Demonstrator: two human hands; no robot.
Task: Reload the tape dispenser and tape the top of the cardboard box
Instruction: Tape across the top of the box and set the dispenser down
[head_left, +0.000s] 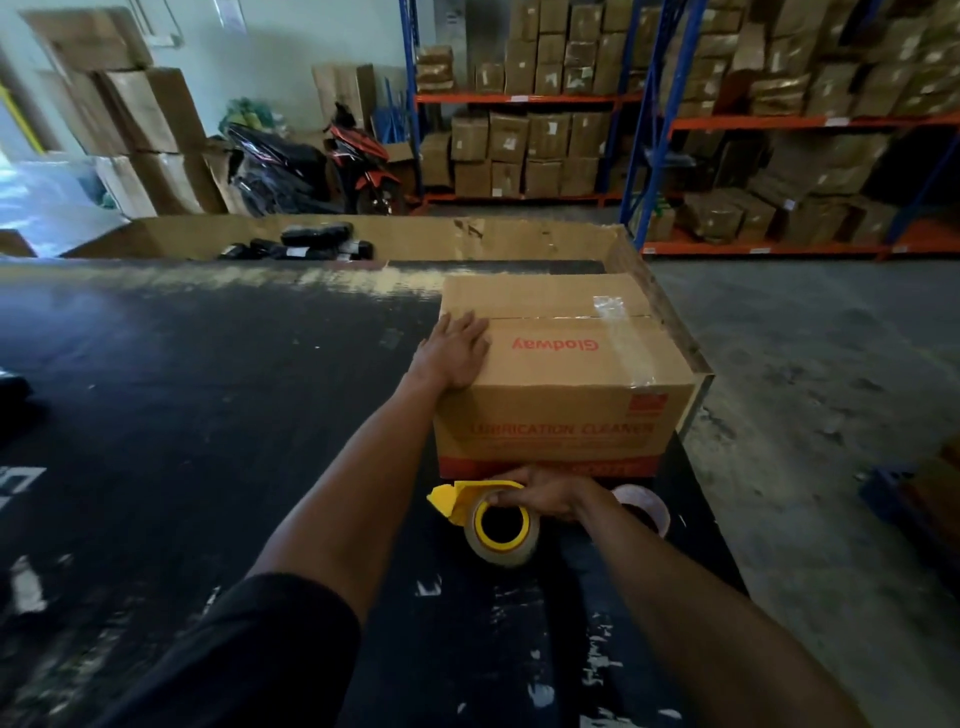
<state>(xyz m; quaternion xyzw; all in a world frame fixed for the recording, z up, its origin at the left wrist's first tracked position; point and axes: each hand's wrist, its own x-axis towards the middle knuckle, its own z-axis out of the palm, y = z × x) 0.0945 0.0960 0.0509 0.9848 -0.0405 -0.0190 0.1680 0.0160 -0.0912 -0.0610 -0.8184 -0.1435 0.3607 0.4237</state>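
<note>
Right now the left hand (457, 348) lies flat on the box (566, 364) at the table's (208, 389) right end, the right hand (545, 496) closed on the dispenser (493, 512) just below — lift it squarely, I'd say, onto the seam.

Scuffed black table (208, 415), cardboard box (566, 400), spare tape roll (647, 506), black parcels (311, 244)

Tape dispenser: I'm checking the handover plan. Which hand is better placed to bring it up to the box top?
Probably the right. The right hand already grips the yellow tape dispenser just in front of the cardboard box, while the left hand lies flat on the box top, steadying it.
</note>
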